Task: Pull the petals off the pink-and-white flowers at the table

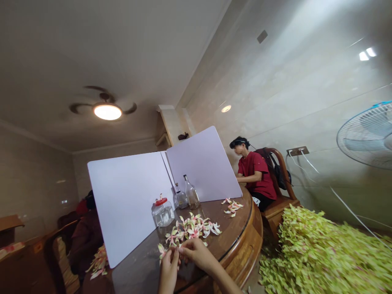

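Note:
My left hand point(169, 264) and my right hand point(196, 251) meet over the near side of the round wooden table point(232, 241). Thumb and fingers are pinched on both, and what lies between the fingertips is too small to make out. A pink-and-white artificial flower piece point(161, 248) shows right beside the left fingertips; whether it is held or lies on the table I cannot tell. Just beyond the hands spreads a loose pile of similar pink, white and pale green flowers point(194, 224). A clear jar with a red lid point(163, 213) stands behind the pile, with a flower on its lid.
Two glass bottles point(191, 194) stand before upright white divider panels point(131, 200). More flowers point(233, 207) lie at the table's right. A person in red point(255, 175) sits beyond; another sits left. A yellow-green heap point(324, 253) and a fan point(369, 136) are at right.

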The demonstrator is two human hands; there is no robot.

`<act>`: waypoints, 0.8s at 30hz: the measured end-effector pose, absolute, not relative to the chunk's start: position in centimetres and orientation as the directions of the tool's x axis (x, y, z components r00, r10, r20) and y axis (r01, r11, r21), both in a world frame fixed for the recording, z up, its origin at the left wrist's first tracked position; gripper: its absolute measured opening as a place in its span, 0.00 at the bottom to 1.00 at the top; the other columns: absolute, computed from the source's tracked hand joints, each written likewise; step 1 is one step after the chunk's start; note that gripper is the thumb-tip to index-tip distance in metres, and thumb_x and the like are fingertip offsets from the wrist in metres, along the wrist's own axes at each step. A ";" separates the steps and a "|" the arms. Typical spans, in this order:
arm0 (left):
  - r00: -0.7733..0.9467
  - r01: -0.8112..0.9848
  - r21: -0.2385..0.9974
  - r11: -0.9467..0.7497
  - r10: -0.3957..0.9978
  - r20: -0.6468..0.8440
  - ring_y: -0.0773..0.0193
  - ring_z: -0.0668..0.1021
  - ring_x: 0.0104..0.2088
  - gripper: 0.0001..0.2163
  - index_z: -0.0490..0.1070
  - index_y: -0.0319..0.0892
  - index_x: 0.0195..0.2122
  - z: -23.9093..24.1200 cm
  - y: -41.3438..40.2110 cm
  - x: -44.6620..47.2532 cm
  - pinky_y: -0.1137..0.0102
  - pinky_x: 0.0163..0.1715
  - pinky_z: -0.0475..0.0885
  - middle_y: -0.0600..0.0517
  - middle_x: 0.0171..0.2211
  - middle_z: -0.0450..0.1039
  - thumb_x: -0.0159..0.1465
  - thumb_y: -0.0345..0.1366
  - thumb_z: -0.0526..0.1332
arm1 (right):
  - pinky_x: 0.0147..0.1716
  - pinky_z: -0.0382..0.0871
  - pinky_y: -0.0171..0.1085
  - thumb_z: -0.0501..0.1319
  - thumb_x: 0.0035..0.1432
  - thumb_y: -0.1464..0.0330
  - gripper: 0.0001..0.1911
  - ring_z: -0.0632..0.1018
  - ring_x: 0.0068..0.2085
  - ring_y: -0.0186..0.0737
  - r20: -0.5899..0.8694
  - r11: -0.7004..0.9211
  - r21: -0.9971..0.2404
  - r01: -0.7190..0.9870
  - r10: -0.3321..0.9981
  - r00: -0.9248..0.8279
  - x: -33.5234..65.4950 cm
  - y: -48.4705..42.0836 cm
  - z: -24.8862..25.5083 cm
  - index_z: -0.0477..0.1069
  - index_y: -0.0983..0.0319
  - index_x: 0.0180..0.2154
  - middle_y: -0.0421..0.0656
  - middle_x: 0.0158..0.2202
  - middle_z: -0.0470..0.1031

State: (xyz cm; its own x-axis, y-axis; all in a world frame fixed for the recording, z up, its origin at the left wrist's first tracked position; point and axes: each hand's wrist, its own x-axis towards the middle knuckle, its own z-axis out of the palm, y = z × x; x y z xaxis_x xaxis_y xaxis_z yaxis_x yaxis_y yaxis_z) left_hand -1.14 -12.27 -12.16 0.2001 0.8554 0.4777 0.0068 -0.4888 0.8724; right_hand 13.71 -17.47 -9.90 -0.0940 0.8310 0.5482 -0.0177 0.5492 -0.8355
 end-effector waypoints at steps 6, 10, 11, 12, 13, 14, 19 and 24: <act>0.218 0.025 0.870 -0.492 0.852 0.475 0.70 0.65 0.21 0.36 0.70 0.37 0.31 -12.2 -12.2 -1.1 0.75 0.21 0.58 0.57 0.20 0.62 0.49 0.72 0.62 | 0.25 0.66 0.33 0.65 0.61 0.50 0.24 0.70 0.21 0.29 0.546 0.549 -0.836 -0.007 0.830 -0.108 13.8 -17.6 -9.8 0.74 0.65 0.30 0.36 0.23 0.72; 0.220 0.039 0.874 -0.484 0.858 0.465 0.69 0.65 0.21 0.37 0.69 0.38 0.31 -12.0 -12.5 -1.0 0.75 0.21 0.57 0.57 0.20 0.62 0.48 0.73 0.61 | 0.26 0.67 0.32 0.64 0.63 0.51 0.23 0.70 0.21 0.29 0.543 0.547 -0.837 0.003 0.833 -0.108 13.8 -17.8 -9.7 0.73 0.65 0.30 0.36 0.23 0.72; 0.221 0.041 0.875 -0.482 0.859 0.462 0.69 0.65 0.21 0.37 0.69 0.38 0.30 -11.9 -12.6 -1.0 0.75 0.21 0.58 0.57 0.20 0.62 0.48 0.74 0.61 | 0.26 0.67 0.33 0.64 0.63 0.52 0.23 0.70 0.21 0.29 0.542 0.546 -0.838 0.005 0.833 -0.110 13.7 -17.8 -9.7 0.73 0.65 0.30 0.36 0.23 0.72; 0.222 0.044 0.876 -0.480 0.860 0.460 0.70 0.65 0.21 0.37 0.69 0.38 0.30 -11.8 -12.7 -1.0 0.75 0.21 0.58 0.57 0.20 0.62 0.47 0.74 0.61 | 0.26 0.68 0.33 0.64 0.64 0.52 0.22 0.71 0.22 0.29 0.541 0.545 -0.838 0.008 0.834 -0.111 13.7 -17.8 -9.7 0.73 0.65 0.30 0.36 0.23 0.72; 0.224 0.045 0.877 -0.478 0.861 0.457 0.70 0.65 0.21 0.37 0.69 0.38 0.29 -11.7 -12.9 -1.0 0.75 0.21 0.58 0.57 0.20 0.61 0.47 0.74 0.60 | 0.26 0.68 0.33 0.64 0.64 0.52 0.22 0.71 0.22 0.29 0.540 0.545 -0.839 0.010 0.834 -0.111 13.7 -17.8 -9.6 0.73 0.65 0.30 0.36 0.23 0.72; 0.225 0.047 0.878 -0.476 0.862 0.455 0.70 0.65 0.21 0.37 0.68 0.39 0.29 -11.6 -13.0 -1.0 0.75 0.22 0.58 0.57 0.20 0.61 0.47 0.74 0.60 | 0.26 0.68 0.33 0.63 0.64 0.53 0.22 0.71 0.22 0.29 0.539 0.544 -0.839 0.012 0.835 -0.111 13.7 -17.9 -9.6 0.72 0.65 0.30 0.36 0.23 0.72; 0.228 0.061 0.881 -0.469 0.866 0.445 0.70 0.64 0.21 0.37 0.68 0.38 0.28 -11.2 -13.7 -0.9 0.75 0.21 0.57 0.58 0.19 0.60 0.47 0.74 0.60 | 0.25 0.67 0.32 0.62 0.66 0.54 0.21 0.70 0.21 0.29 0.541 0.547 -0.837 0.031 0.834 -0.105 13.7 -18.0 -9.5 0.72 0.65 0.29 0.35 0.22 0.70; 0.233 0.075 0.873 -0.482 0.860 0.455 0.71 0.64 0.20 0.37 0.68 0.38 0.28 -10.7 -14.0 -0.8 0.75 0.21 0.57 0.58 0.19 0.59 0.47 0.75 0.59 | 0.25 0.67 0.32 0.62 0.67 0.56 0.21 0.70 0.21 0.29 0.552 0.558 -0.827 0.062 0.829 -0.093 13.6 -18.2 -9.4 0.71 0.65 0.29 0.35 0.22 0.70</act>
State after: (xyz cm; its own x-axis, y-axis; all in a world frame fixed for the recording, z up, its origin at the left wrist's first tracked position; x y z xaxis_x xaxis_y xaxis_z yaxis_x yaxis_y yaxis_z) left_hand -0.78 -14.02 -10.68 0.2326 0.8596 0.4549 0.0747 -0.4822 0.8729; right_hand 13.64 -18.19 -9.37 -0.0926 0.8287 0.5521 0.0620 0.5582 -0.8274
